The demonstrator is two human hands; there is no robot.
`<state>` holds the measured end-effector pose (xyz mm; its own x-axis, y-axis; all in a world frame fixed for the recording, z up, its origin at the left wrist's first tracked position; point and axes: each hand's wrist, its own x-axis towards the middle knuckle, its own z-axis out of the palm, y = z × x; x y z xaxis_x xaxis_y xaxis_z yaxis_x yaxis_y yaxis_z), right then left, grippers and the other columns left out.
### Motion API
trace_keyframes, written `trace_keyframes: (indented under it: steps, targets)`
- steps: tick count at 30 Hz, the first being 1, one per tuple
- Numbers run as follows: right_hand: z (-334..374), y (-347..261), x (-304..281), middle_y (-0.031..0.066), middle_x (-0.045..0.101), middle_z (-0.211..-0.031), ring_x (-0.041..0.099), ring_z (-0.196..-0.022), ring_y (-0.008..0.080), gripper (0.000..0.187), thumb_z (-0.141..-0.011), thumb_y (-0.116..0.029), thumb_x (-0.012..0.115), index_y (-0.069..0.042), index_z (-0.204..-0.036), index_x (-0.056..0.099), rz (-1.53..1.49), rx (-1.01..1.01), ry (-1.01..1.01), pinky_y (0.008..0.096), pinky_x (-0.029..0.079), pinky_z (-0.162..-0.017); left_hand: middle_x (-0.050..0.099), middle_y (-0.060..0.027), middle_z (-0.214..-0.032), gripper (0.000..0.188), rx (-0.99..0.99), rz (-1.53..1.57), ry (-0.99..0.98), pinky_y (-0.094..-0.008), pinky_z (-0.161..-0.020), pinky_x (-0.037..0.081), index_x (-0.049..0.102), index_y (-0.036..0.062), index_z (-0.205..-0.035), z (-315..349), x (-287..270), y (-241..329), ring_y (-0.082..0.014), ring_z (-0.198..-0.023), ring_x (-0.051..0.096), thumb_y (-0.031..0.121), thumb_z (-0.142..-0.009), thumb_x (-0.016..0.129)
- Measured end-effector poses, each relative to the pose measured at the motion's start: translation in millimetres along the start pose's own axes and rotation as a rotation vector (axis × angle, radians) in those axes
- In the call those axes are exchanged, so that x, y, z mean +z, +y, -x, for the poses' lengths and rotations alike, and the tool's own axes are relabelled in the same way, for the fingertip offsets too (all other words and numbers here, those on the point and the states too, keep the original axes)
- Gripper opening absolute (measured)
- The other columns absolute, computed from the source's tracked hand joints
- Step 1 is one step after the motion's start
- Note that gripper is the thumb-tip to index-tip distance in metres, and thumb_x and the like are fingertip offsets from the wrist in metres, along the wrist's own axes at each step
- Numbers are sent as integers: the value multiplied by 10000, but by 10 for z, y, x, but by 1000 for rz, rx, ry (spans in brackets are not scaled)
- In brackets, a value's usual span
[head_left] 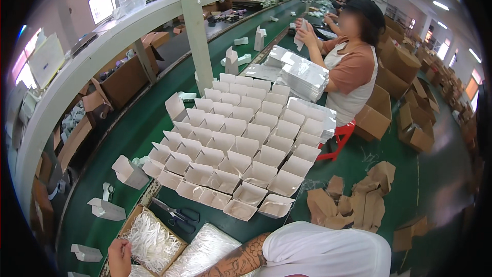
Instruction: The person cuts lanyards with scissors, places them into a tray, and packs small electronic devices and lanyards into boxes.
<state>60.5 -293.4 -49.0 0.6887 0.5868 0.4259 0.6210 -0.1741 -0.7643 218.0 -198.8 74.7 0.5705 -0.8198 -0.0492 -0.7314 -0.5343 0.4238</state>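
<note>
At the lower left, my left hand (120, 258) is at the edge of a shallow cardboard box (179, 253) full of thin white straps (148, 238). Its fingers are curled together; whether a strap is between them is too small to see. My tattooed right forearm (233, 260) crosses the lower edge over a clear plastic bag (202, 251) of white material, and the hand itself is out of the picture. Beyond the strap box lie scissors (177, 215) with dark handles. Rows of open white cartons (230, 138) stand ahead, some with a strap inside.
A green conveyor belt (148, 146) runs along the left, carrying loose cartons (129, 172) and small pale devices (107, 191). A co-worker (353, 56) sits at the far right beside stacked flat cartons (305, 77). Torn cardboard (353, 202) lies on the floor. A post (195, 31) rises behind the cartons.
</note>
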Motion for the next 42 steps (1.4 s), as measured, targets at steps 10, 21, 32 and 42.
trace_keyframes:
  steps: [10,21,32,42]
  targets:
    - [-102,-94,282,219,639,-721,639,-751,422,251,-724,-241,729,6,-712,687,55,-37,-63,505,508,-718,670,-231,-914,137,-82,16,347,-411,-719,508,670,-25,-1025,-113,-184,221,-414,-806,646,87,-980,604]
    - [-153,-189,281,123,674,-824,644,-895,327,230,-804,-270,749,-46,-784,701,84,-40,-168,431,494,-836,688,-162,-959,173,46,143,490,-326,-694,489,676,-34,-1100,-410,-624,226,-266,-765,639,93,-1001,615]
    - [-153,-193,242,103,650,-885,624,-949,311,233,-886,-283,718,-54,-863,681,113,-25,-266,418,480,-860,688,-127,-939,193,58,131,382,-322,-685,498,716,-26,-1107,-1247,-559,-52,-220,-739,621,103,-990,633]
    - [-191,-202,67,116,665,-901,632,-964,319,244,-897,-285,714,-43,-906,686,7,45,-297,436,487,-854,709,-115,-990,260,-32,450,277,-292,-662,571,715,-46,-1116,-1451,-381,-427,-156,-744,700,178,-1015,631]
